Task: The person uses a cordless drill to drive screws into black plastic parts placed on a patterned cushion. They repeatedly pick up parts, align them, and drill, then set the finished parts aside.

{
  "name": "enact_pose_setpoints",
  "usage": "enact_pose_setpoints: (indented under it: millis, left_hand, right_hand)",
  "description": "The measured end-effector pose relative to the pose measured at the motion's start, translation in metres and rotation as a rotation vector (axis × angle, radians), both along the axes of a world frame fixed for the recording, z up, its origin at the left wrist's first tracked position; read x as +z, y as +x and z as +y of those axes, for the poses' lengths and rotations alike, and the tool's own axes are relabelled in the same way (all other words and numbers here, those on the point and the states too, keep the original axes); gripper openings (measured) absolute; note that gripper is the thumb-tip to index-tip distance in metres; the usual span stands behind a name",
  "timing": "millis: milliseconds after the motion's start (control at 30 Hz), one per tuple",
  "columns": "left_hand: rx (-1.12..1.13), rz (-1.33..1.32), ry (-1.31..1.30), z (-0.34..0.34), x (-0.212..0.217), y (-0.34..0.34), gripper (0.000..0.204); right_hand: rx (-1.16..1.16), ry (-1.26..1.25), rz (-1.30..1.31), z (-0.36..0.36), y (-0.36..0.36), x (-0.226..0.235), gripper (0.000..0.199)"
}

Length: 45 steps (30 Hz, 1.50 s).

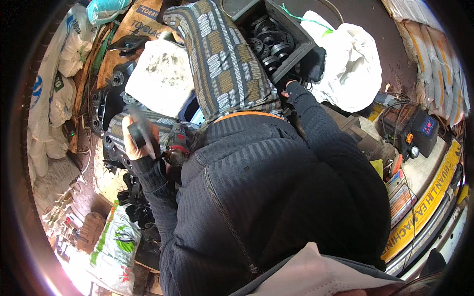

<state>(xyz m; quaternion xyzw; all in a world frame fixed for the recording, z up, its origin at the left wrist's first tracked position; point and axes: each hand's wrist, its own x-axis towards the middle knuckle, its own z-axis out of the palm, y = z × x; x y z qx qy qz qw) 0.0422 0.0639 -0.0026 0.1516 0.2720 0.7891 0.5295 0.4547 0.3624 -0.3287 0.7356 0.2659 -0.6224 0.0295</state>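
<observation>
Left hand [139,143] closed around one dark cylindrical part [140,134], held above left knee. Right hand [291,90] at near edge of one black crate [291,27]; grip undeterminable. Crate holds many black flanged rings [270,42], uncountable. One white bag [353,64] beside crate.

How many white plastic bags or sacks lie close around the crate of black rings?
2. One large white bag lies just right of the crate; a dirty white sack lies to its left, beyond the patterned trouser leg. Others may be hidden.
</observation>
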Motion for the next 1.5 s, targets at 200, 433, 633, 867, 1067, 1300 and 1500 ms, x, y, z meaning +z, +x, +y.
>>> enact_pose_setpoints:
  millis: [200,433,633,867,1067,1300,1500]
  left_hand:
    - [0.41,-0.044,-0.692,-0.007,-0.02,-0.001,0.036]
    - [0.385,0.123,-0.671,-0.027,-0.029,0.007,0.043]
    - [0.364,0.033,-0.593,-0.019,-0.019,0.014,0.037]
    - [0.338,-0.016,-0.649,-0.009,0.003,0.024,0.038]
    - [0.304,-0.033,-0.571,0.005,0.006,0.035,0.038]
    - [0.494,1.719,-0.56,-0.005,0.011,0.023,0.04]
    - [0.768,1.11,-0.56,-0.007,0.042,0.035,0.019]
  right_hand:
    - [-0.245,-0.071,0.051,0.009,0.008,-0.006,0.022]
    - [-0.253,-0.008,0.088,0.006,-0.005,0.057,0.015]
    - [-0.32,-0.211,0.08,0.022,0.003,0.036,0.016]
    - [-0.345,-0.253,0.196,0.017,-0.001,0.055,0.025]
    - [-0.394,-0.216,0.218,0.022,0.016,0.054,0.02]
    - [-0.05,-1.015,1.168,0.032,-0.04,0.14,0.038]
    - [0.271,-0.72,1.105,-0.024,-0.213,0.283,0.035]
